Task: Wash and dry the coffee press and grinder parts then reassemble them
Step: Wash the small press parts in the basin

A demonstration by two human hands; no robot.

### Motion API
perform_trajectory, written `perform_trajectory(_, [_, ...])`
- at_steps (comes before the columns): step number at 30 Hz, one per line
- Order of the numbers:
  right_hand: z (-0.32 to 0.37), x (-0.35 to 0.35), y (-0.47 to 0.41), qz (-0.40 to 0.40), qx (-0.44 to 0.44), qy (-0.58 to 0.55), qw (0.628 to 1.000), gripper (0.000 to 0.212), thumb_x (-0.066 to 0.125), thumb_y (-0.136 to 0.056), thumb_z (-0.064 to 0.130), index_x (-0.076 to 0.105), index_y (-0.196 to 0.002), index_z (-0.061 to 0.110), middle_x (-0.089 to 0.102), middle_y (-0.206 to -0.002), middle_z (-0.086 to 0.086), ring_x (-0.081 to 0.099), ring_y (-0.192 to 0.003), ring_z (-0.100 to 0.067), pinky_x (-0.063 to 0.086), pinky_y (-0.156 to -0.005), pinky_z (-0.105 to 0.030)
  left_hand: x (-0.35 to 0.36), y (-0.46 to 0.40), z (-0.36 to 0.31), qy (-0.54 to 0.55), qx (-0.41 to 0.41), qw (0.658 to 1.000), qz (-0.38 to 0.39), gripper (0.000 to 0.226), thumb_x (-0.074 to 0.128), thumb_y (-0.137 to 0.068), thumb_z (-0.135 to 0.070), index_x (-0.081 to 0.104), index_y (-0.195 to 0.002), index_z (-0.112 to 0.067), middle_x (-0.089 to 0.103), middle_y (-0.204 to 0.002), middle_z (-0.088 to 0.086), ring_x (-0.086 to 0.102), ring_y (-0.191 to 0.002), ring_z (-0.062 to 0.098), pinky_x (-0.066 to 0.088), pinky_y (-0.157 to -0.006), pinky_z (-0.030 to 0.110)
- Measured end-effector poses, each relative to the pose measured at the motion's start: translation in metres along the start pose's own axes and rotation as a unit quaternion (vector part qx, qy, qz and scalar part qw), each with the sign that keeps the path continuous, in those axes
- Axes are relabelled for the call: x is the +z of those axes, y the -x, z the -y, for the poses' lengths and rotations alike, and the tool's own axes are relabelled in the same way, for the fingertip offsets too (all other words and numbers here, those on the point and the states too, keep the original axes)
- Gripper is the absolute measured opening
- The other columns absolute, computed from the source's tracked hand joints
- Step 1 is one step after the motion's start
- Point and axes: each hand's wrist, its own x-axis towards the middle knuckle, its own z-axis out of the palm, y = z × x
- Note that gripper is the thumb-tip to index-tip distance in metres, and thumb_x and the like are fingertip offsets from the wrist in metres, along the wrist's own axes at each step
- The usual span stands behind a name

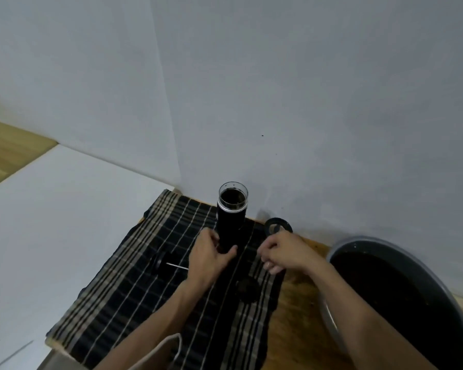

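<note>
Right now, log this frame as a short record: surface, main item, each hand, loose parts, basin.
surface: plaid cloth on wooden table
main item: black cylinder, upright, clear open top
left hand: grips cylinder's base
right hand: fingers curled, contents unclear
loose parts: plunger rod, round black part, black ring
basin: dark liquid inside

Before you, a woven checked cloth [134, 268] lies matt over the grainy wooden worktop [294, 340]. The press body [229, 222] looks matt black with a clear, glossy glass top; the basin [401, 297] at lower right is dull metal.
</note>
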Motion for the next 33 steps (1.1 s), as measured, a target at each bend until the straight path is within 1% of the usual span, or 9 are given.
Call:
perform_trajectory(4, [0.054,-0.029,0.006,-0.128,-0.077,-0.008,0.989,0.021,0.067,-0.090,0.013,0.071,-0.109,0.016,0.076,-0.093,-0.004,0.077,-0.073,-0.023,0.065,-0.072,-0.036,-0.010,-0.032,-0.011,0.038,-0.005,0.999,0.016,0.106,0.091,-0.063,-0.053,0.036,-0.145,-0.011,0.044,-0.138,0.005,0.040,-0.129,0.020,0.041,-0.108,0.034])
perform_trajectory(6, [0.073,-0.037,0.002,-0.159,-0.105,0.050,0.980,0.039,0.069,-0.085,0.015,0.065,-0.123,0.021,0.071,-0.110,0.001,0.072,-0.089,-0.018,0.059,-0.078,-0.031,-0.011,-0.048,-0.021,0.062,0.003,0.997,0.050,0.121,0.093,-0.057,-0.055,0.029,-0.151,-0.015,0.042,-0.145,0.002,0.035,-0.137,0.021,0.035,-0.115,0.040])
perform_trajectory(8, [0.081,-0.039,-0.007,-0.151,-0.086,0.080,0.981,0.054,0.070,-0.084,0.014,0.057,-0.137,0.019,0.067,-0.123,-0.001,0.065,-0.109,-0.020,0.055,-0.089,-0.032,-0.009,-0.060,-0.032,0.097,0.023,0.993,0.063,0.113,0.095,-0.055,-0.051,0.036,-0.146,-0.020,0.053,-0.135,-0.007,0.047,-0.132,0.017,0.040,-0.109,0.030])
perform_trajectory(11, [0.077,-0.029,-0.019,-0.121,-0.032,0.107,0.986,0.068,0.073,-0.083,0.012,0.048,-0.147,0.011,0.063,-0.135,-0.010,0.061,-0.121,-0.026,0.052,-0.091,-0.030,-0.008,-0.073,-0.045,0.151,-0.004,0.986,0.065,0.083,0.096,-0.064,-0.032,0.049,-0.131,-0.018,0.064,-0.112,-0.014,0.064,-0.109,0.012,0.045,-0.079,0.004])
perform_trajectory(16, [0.045,0.003,-0.035,-0.058,-0.005,0.047,0.997,0.105,0.090,-0.072,0.031,0.030,-0.158,0.015,0.049,-0.152,-0.009,0.055,-0.130,-0.025,0.050,-0.104,-0.035,-0.028,-0.086,-0.055,0.259,-0.018,0.965,0.026,0.065,0.094,-0.067,-0.023,0.060,-0.123,-0.019,0.074,-0.108,-0.006,0.071,-0.098,0.005,0.055,-0.084,0.019])
perform_trajectory(19, [0.038,0.018,-0.040,-0.043,-0.035,-0.005,0.998,0.132,0.094,-0.057,0.053,0.018,-0.160,0.021,0.044,-0.156,-0.003,0.049,-0.138,-0.023,0.047,-0.109,-0.040,-0.051,-0.093,-0.076,0.353,-0.008,0.936,0.007,0.054,0.084,-0.072,-0.020,0.062,-0.120,-0.010,0.076,-0.103,0.005,0.074,-0.092,0.016,0.058,-0.077,0.026])
perform_trajectory(23, [0.049,0.024,-0.030,-0.022,-0.114,-0.101,0.988,0.111,0.095,-0.064,0.047,0.032,-0.152,0.023,0.059,-0.136,0.010,0.059,-0.118,-0.008,0.048,-0.095,-0.026,-0.075,-0.103,-0.094,0.411,0.008,0.911,0.045,0.053,0.075,-0.070,-0.034,0.064,-0.109,0.000,0.073,-0.091,0.012,0.070,-0.083,0.027,0.057,-0.073,0.035])
perform_trajectory(28, [0.053,0.022,-0.018,0.001,-0.168,-0.136,0.976,0.052,0.091,-0.069,0.026,0.063,-0.112,0.018,0.075,-0.097,-0.006,0.073,-0.087,-0.015,0.060,-0.088,-0.037,-0.077,-0.110,-0.094,0.443,-0.011,0.891,0.096,0.067,0.075,-0.070,-0.034,0.057,-0.114,0.013,0.063,-0.099,0.037,0.063,-0.091,0.045,0.052,-0.084,0.061])
perform_trajectory(33, [0.043,0.022,-0.017,-0.006,-0.168,-0.132,0.977,0.056,0.091,-0.068,0.032,0.062,-0.115,0.025,0.074,-0.103,-0.001,0.071,-0.092,-0.014,0.060,-0.089,-0.036,-0.075,-0.103,-0.105,0.411,-0.013,0.907,0.091,0.064,0.076,-0.067,-0.036,0.061,-0.112,0.007,0.070,-0.094,0.023,0.068,-0.087,0.040,0.055,-0.080,0.054])
